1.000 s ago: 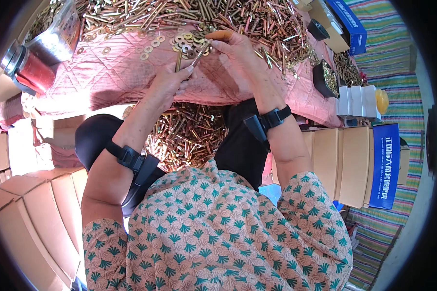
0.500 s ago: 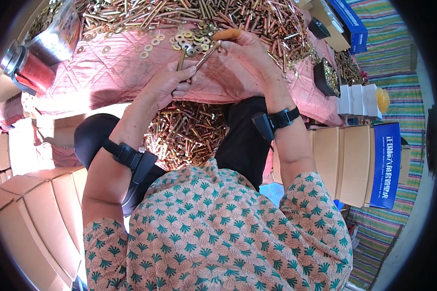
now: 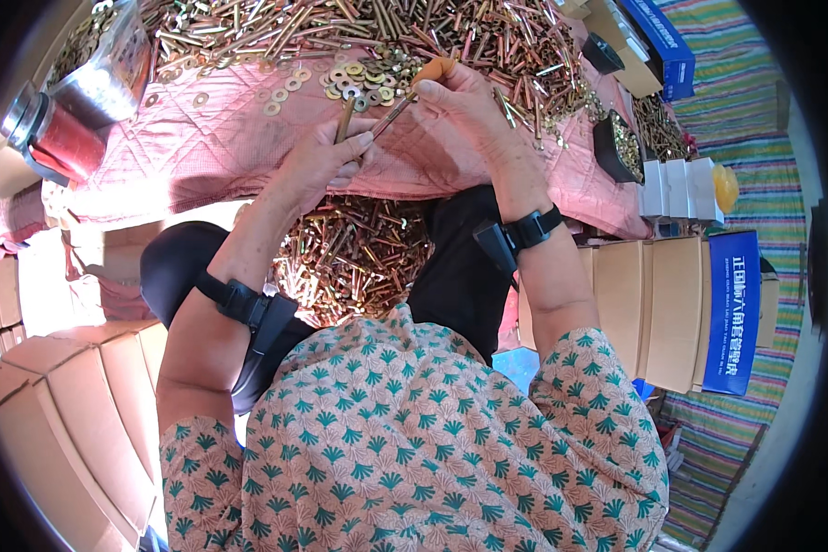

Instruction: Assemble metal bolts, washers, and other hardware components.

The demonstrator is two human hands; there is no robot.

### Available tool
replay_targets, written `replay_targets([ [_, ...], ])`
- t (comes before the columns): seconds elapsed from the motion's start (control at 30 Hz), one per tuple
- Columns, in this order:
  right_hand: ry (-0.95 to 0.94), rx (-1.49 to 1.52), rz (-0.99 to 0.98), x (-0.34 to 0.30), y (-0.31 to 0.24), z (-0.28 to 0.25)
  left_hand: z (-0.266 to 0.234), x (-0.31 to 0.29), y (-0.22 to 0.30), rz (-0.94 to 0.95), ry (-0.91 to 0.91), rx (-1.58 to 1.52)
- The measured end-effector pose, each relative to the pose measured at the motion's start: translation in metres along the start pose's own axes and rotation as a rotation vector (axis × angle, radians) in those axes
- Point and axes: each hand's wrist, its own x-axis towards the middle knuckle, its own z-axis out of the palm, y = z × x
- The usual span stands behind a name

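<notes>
Over the front of the pink quilted cloth [image 3: 202, 138], my left hand [image 3: 315, 158] is closed around long brass-coloured bolts. One bolt [image 3: 344, 121] stands up out of its fingers. Another bolt [image 3: 394, 118] slants from the left fingertips up to my right hand [image 3: 474, 103], whose thumb and index finger pinch its far end. An orange cover [image 3: 435, 68] wraps the right index finger. Just beyond both hands lie loose flat washers [image 3: 351, 85]. What sits on the bolt's tip is too small to make out.
A large heap of bolts [image 3: 276, 28] spreads across the far side. More bolts [image 3: 350, 258] fill the space between my knees. At the left stands a red jar [image 3: 69, 143]; at the right, a black tray [image 3: 616, 147] of small parts. Cardboard boxes [image 3: 653, 313] flank both sides.
My right fingers have shifted slightly along the slanted bolt, and its end now sits deeper in their pinch. My left hand has tipped a little, with the upright bolt.
</notes>
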Motion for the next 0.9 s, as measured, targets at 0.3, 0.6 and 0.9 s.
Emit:
replay_targets([
  [0.3,0.044,-0.160,-0.066,0.012,0.016,-0.001,0.000,0.001,0.000,0.037,0.022,0.029],
  [0.6,0.227,-0.571,0.052,0.017,0.020,0.005,-0.002,0.003,-0.006,-0.065,0.055,0.026],
  [0.9,0.246,-0.374,0.092,0.006,0.019,-0.003,0.000,0.002,-0.003,-0.071,0.047,0.069],
])
